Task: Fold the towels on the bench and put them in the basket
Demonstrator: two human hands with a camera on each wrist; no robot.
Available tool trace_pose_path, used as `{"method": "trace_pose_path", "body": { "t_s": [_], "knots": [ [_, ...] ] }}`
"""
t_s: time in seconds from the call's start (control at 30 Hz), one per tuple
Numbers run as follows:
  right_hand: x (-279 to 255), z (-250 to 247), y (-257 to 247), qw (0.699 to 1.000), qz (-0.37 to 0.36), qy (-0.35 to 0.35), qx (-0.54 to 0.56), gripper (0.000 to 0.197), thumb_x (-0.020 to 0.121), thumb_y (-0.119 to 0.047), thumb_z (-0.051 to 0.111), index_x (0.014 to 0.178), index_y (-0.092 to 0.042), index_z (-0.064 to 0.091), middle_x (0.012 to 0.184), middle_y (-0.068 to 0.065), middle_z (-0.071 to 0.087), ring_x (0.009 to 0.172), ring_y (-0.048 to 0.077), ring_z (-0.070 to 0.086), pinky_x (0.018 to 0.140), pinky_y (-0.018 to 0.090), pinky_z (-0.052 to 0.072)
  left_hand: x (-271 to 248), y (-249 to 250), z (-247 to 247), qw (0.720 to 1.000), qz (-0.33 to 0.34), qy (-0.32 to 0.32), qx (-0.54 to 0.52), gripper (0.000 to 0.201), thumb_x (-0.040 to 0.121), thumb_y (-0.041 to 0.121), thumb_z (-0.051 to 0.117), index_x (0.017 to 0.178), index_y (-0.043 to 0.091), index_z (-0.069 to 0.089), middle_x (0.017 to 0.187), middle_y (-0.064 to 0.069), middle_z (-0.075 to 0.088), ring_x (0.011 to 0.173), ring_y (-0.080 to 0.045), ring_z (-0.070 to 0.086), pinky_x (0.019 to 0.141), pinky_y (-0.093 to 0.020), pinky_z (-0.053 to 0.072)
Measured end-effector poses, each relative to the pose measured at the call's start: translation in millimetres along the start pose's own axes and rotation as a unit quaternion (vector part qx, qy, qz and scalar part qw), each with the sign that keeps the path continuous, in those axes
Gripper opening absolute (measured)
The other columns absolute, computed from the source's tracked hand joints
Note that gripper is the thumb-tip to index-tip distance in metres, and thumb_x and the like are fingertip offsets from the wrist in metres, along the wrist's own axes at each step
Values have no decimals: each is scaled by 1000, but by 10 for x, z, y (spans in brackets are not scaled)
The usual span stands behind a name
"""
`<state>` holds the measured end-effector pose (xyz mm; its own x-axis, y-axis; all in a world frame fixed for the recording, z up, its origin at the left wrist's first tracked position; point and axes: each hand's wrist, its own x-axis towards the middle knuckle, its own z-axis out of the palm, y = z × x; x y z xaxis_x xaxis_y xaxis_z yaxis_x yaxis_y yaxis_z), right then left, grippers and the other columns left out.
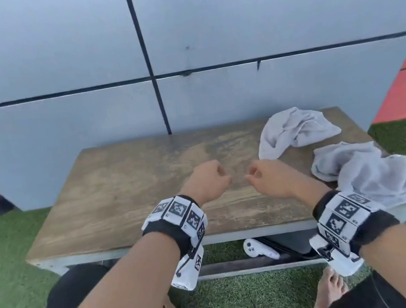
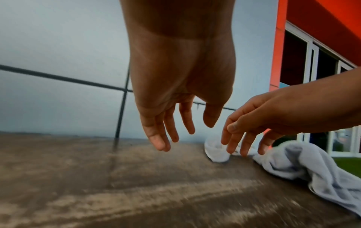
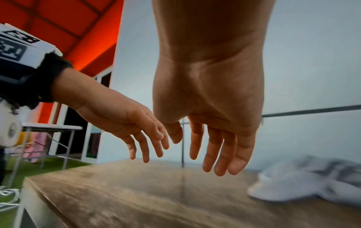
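Two crumpled white towels lie on the wooden bench: one towel at the back right, another towel at the right front edge. My left hand and right hand hover side by side above the bench's middle, fingers hanging loose and empty. In the left wrist view my left hand dangles above the wood, the right hand beside it, the near towel to the right. The right wrist view shows my right hand relaxed, with a blurred towel beyond. No basket is in view.
A grey panelled wall stands right behind the bench. Green turf surrounds it. A white controller lies on the shelf under the bench. My knees and bare foot are at the front. A folding table stands off to the left.
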<state>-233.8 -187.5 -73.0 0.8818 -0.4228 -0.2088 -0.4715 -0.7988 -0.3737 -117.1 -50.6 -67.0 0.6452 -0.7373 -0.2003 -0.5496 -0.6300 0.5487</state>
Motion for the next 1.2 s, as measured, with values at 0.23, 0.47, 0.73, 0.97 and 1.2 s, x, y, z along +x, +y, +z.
{"method": "trace_pose_path", "body": {
  "t_s": [0.23,0.47,0.73,0.97,1.2],
  "knots": [
    [265,125,922,990,117,-65,-34,35,101,-46,43,128,-25,49,152,13,30,136,38,35,111,49,34,620,223,592,996,58,-60,32,45,99,35,56,137,12,50,140,-10,52,125,-25,50,91,-29,39],
    [700,205,1180,995,98,7,1,76,99,-29,48,155,-15,-1,166,0,-6,145,38,19,115,51,29,1059,285,883,994,53,-80,51,54,98,34,56,145,12,40,143,-12,46,129,-28,46,101,-37,42],
    [919,362,1224,994,90,61,-31,50,96,-17,44,145,-22,33,150,4,28,124,36,36,100,49,42,1144,198,1107,988,116,-30,100,90,92,30,59,159,17,1,162,-6,23,150,-26,20,115,-47,32],
    [763,344,927,997,63,37,-31,24,93,-31,52,117,-30,54,128,0,40,119,30,34,98,47,36,1114,104,1117,987,148,-14,59,75,83,26,62,147,34,24,142,-5,44,132,-29,43,103,-48,44],
    [508,235,451,969,-87,198,123,8,98,-24,47,93,-29,45,85,-11,51,86,20,47,75,41,43,888,-53,825,968,176,150,-100,14,91,19,62,104,19,67,110,3,52,99,-12,53,82,-21,44]
  ]
}}
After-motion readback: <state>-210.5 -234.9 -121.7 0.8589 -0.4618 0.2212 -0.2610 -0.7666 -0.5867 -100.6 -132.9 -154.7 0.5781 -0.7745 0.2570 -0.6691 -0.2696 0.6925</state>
